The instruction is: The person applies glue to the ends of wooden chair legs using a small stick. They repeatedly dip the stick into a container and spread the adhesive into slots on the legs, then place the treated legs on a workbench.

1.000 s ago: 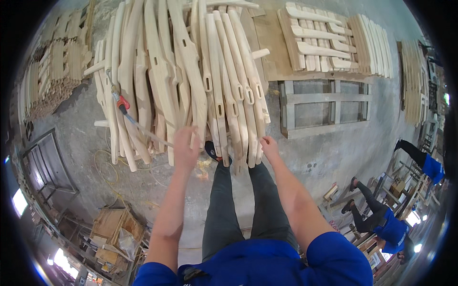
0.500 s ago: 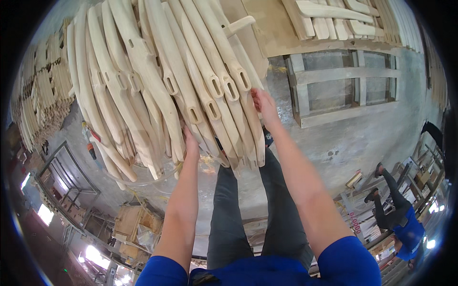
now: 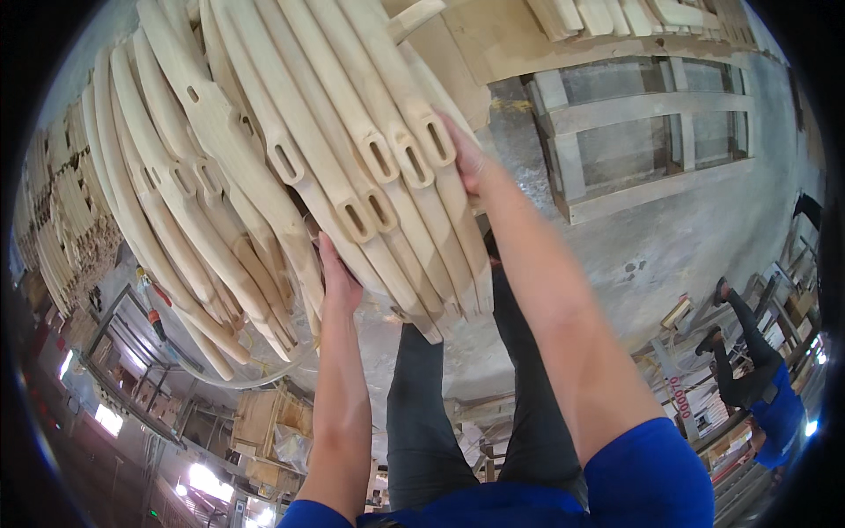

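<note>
A bundle of several long, curved, pale wooden chair legs (image 3: pixel 352 167) with slot mortises fills the upper middle of the view. My left hand (image 3: pixel 336 280) grips the bundle from underneath on its left side. On the right side, my right hand (image 3: pixel 466 158) presses against the outer leg near its slot. More curved legs (image 3: pixel 167 220) lean in a stack to the left of the bundle. My dark trousers and blue sleeves show below.
A wooden pallet (image 3: pixel 642 132) lies on the grey concrete floor (image 3: pixel 687 246) at upper right, with flat wood panels (image 3: pixel 528 35) beyond. Another person (image 3: pixel 757 387) in blue crouches at the right edge. A metal rack (image 3: pixel 132 352) and wooden crates (image 3: pixel 273 431) stand lower left.
The bundle of legs has come closer and higher toward the camera, tilting left. Both hands have shifted further up along it, and the view has closed in.
</note>
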